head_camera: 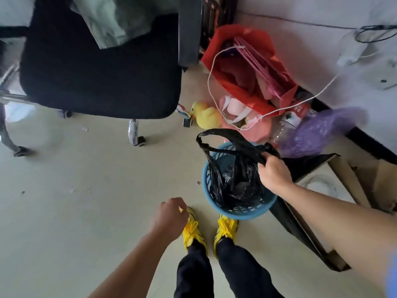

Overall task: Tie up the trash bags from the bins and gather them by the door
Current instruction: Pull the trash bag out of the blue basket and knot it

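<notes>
A black trash bag [232, 179] sits inside a small blue lattice bin [238, 211] on the floor in front of my feet. My right hand [274, 175] grips the bag's right handle and holds it above the bin's rim. The bag's other handle loop [206, 138] stands up free at the far left of the bin. My left hand [170, 216] hovers to the left of the bin with its fingers curled in and nothing in it.
A black office chair [96, 67] on castors stands at the upper left. Behind the bin lie a red bag [242, 87] full of things, a yellow rubber duck [207, 116], a purple bag [318, 132] and a white cable. A flat cardboard box [343, 190] lies at the right.
</notes>
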